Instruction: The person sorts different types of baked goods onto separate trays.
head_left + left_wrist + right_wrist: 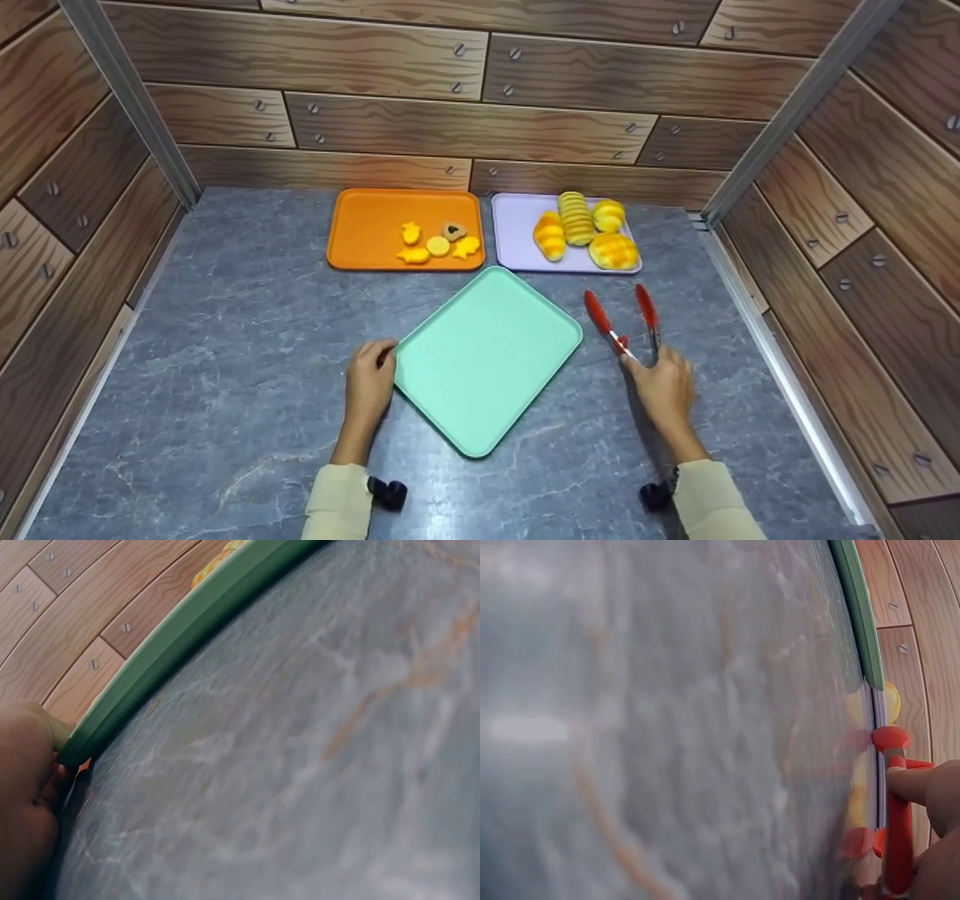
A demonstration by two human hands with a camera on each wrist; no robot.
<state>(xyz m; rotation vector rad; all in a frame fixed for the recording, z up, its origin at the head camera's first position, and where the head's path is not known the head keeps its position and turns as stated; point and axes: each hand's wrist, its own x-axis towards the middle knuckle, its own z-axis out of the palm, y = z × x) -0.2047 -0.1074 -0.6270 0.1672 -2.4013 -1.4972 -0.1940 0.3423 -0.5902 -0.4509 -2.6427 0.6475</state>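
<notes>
A mint green tray (487,364) lies turned cornerwise in the middle of the table, its surface bare. My left hand (370,379) pinches its left corner; in the left wrist view the thumb is at the rim and curled fingers (56,787) are beneath it. To the right of this tray, my right hand (664,382) holds red-tipped tongs (598,313) by the handles, their arms spread apart and pointing toward the back. In the right wrist view the tongs (898,825) show at the right edge, with part of the hand out of frame.
Behind the green tray stand an orange tray (367,229) with several small yellow and brown biscuit-like pieces (438,246) and a lilac tray (517,225) with several bread rolls (575,217). Wood-patterned walls (390,127) enclose the grey marbled table (225,360) at the back and both sides.
</notes>
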